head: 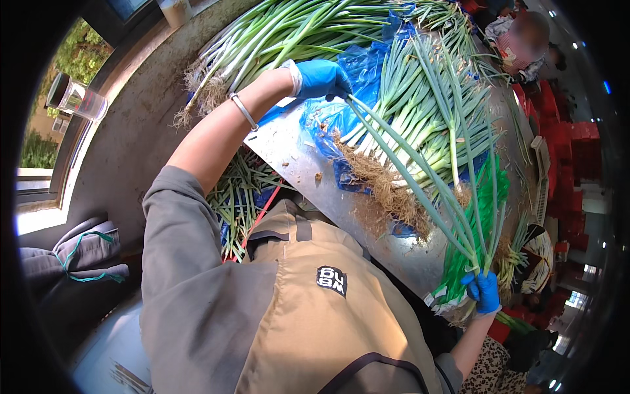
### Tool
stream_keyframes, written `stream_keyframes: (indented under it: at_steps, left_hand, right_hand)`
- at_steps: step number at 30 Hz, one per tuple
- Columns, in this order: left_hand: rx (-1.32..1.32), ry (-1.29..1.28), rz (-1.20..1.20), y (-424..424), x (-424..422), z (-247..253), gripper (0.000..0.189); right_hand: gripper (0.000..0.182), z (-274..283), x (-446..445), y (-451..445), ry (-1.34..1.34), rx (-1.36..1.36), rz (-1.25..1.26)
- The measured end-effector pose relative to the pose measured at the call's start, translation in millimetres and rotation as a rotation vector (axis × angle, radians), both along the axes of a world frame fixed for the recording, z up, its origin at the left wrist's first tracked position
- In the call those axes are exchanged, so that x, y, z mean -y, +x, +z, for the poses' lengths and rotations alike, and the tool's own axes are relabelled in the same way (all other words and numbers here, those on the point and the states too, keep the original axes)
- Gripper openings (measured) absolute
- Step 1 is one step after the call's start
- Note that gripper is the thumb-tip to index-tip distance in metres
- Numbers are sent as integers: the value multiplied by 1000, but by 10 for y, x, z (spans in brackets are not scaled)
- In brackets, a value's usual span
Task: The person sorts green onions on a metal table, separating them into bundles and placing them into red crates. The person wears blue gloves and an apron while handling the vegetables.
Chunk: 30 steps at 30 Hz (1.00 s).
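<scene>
My left hand, in a blue glove, pinches the tips of long green leaves. My right hand, also blue-gloved, is closed around the pale lower stems of several green onions, whose leaves fan up and leftward. Between and beyond my hands lies a large pile of green onions, with brown roots towards me. Another heap of green onions lies beyond my left forearm, its roots at the left. Blue plastic sheeting shows between the heaps. Green plastic strips hang near my right hand.
The metal tabletop bears soil and scraps. More leaves lie below its left edge. A clear jar stands on the window sill at the left, and folded grey cloth lies below. Another person is at the upper right, near red crates.
</scene>
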State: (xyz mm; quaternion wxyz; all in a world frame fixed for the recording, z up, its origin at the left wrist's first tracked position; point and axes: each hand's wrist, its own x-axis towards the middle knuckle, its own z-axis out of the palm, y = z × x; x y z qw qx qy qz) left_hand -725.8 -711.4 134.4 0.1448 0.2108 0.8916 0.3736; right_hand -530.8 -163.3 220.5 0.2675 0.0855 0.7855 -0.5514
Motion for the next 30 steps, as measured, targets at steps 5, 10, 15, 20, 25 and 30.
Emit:
stream_keyframes:
  at_steps: [5, 10, 15, 20, 25, 30]
  left_hand:
    - [-329, -180, -215, 130, 1, -92, 10]
    - [159, 559, 402, 179, -107, -40, 15]
    - [361, 1345, 933, -100, 910, -929, 20]
    - [2, 824, 881, -7, 390, -201, 24]
    - [-123, 698, 511, -57, -339, 306, 14]
    - [-566, 114, 114, -349, -624, 271, 75]
  right_hand:
    - [42, 99, -76, -22, 21, 2, 21]
    - [40, 163, 207, -136, 121, -12, 46]
    - [38, 219, 59, -153, 151, -36, 41]
    - [36, 237, 10, -34, 137, -10, -11]
    - [39, 257, -27, 22, 196, 11, 8]
    - [37, 297, -93, 17, 186, 43, 65]
